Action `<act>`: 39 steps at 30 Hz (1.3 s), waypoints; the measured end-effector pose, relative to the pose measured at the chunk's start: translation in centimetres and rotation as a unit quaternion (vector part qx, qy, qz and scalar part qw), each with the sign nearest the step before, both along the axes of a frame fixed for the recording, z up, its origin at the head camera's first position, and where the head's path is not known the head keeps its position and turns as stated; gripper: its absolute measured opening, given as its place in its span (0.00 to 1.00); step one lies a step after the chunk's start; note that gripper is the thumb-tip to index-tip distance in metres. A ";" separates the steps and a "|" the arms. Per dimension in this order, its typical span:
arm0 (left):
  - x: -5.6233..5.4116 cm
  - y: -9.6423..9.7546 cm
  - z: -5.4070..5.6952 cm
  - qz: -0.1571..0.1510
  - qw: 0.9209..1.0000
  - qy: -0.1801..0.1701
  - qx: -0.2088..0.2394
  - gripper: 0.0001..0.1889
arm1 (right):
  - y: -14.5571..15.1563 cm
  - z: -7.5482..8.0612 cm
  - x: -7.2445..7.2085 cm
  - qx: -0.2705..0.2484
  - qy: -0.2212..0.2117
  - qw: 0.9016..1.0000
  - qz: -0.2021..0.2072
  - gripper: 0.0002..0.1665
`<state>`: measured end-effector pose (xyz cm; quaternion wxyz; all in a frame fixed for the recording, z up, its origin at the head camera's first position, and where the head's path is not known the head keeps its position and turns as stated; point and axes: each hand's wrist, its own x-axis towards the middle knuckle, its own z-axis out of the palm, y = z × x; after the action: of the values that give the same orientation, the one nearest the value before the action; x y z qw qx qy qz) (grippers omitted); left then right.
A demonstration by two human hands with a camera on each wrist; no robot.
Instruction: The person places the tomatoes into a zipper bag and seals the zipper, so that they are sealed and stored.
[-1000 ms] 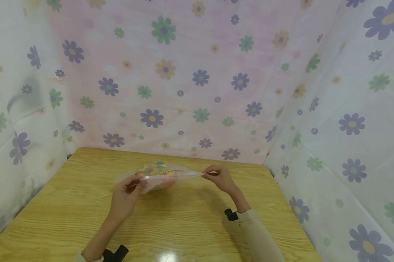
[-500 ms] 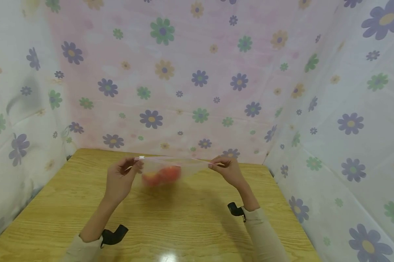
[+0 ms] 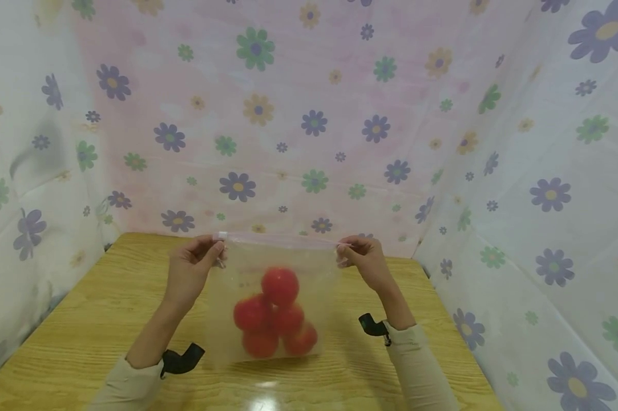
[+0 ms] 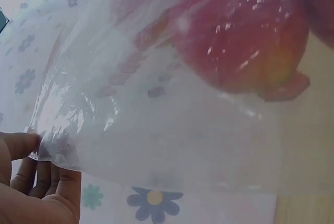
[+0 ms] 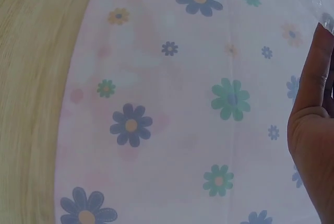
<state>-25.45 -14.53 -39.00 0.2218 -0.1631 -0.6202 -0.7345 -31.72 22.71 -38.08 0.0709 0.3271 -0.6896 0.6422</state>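
Observation:
A clear plastic zip bag point(image 3: 226, 285) hangs upright over the table, facing me. Several round red fruits point(image 3: 280, 285), apple-like, show through its lower half. My left hand point(image 3: 188, 274) pinches the bag's top left corner, beside a small white slider point(image 3: 222, 234) on the zip edge. At the top right corner my right hand point(image 3: 367, 262) pinches the bag between thumb and fingers. The left wrist view shows glossy creased film near the fingertips, with a red and yellow fruit point(image 4: 245, 36) behind it. Only part of the right hand shows in the right wrist view.
A wood-grain table point(image 3: 108, 331) lies beneath the bag. Flower-printed cloth point(image 3: 309, 85) stands behind it and along both sides. Black camera mounts point(image 3: 182, 359) sit on both wrists, at the cuffs of light sleeves.
The bag has gone from lying nearly flat to hanging upright, its top edge lifted and the red fruits now in full view. My hands rose and spread apart, keeping their grip on the corners.

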 end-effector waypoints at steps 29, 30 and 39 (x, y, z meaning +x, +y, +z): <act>-3.2 2.3 -2.1 0.008 0.999 -0.033 0.040 0.14 | 0.0 -0.7 -0.2 0.104 0.020 0.977 -0.183 0.15; -3.3 2.5 -2.1 0.007 0.999 -0.035 0.040 0.14 | -0.3 -0.5 -0.1 0.108 0.032 0.976 -0.189 0.16; -3.5 3.5 -2.2 -0.001 0.998 -0.033 0.045 0.13 | -5.7 2.6 3.1 0.017 0.136 0.969 -0.208 0.13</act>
<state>-28.97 -11.06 -41.25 0.2076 -0.1294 -0.5936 -0.7667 -28.60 17.01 -35.46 0.2904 0.2624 -0.7369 0.5512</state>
